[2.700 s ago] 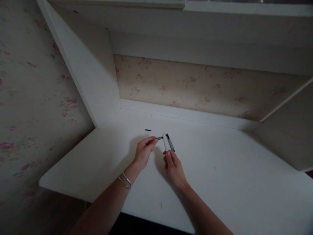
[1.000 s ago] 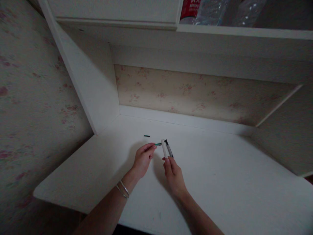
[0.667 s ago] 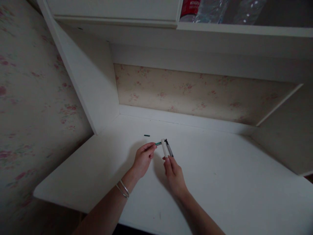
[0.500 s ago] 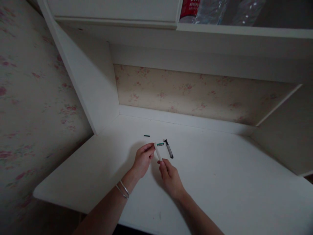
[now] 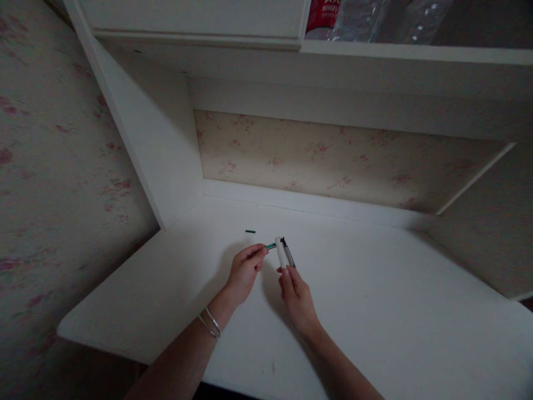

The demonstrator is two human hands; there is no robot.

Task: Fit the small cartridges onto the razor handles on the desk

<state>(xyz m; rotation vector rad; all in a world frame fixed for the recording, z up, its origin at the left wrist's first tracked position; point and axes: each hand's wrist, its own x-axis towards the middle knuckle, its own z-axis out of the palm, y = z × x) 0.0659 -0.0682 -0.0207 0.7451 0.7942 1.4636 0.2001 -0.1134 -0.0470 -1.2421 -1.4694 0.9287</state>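
The white bench (image 5: 400, 328) has a rounded corner at its front left, and its near edge runs beneath the left forearm; at the back it meets a low white ledge (image 5: 316, 199), with a white side panel (image 5: 160, 128) at left and a shaded panel (image 5: 495, 222) at right; the hands work well in from the near edge, with the widest room for moving to the right of them. The left hand (image 5: 245, 273), two silver bangles (image 5: 210, 322) at its wrist, is pinched on the outer end of a small green-and-dark strip (image 5: 271, 246); the right hand (image 5: 296, 293) is clamped round the lower end of a white stick (image 5: 280, 253), which slants up across the strip's other end; the two hands are apart, and whether stick and strip actually touch is hard to tell in this dim view. Half a second ago the stick stood at the left fingertips, with the strip to its right; now stick and right hand have shifted rightward, just beside a grey-and-black tool (image 5: 289, 254), while a short dark piece (image 5: 250, 231) lies beyond the left hand as before. Above, at the upper right, an open shelf (image 5: 416, 51) holds a red-labelled bottle (image 5: 321, 15) and, beside it, clear plastic bottles (image 5: 358, 19), all cut off by the top of the view.
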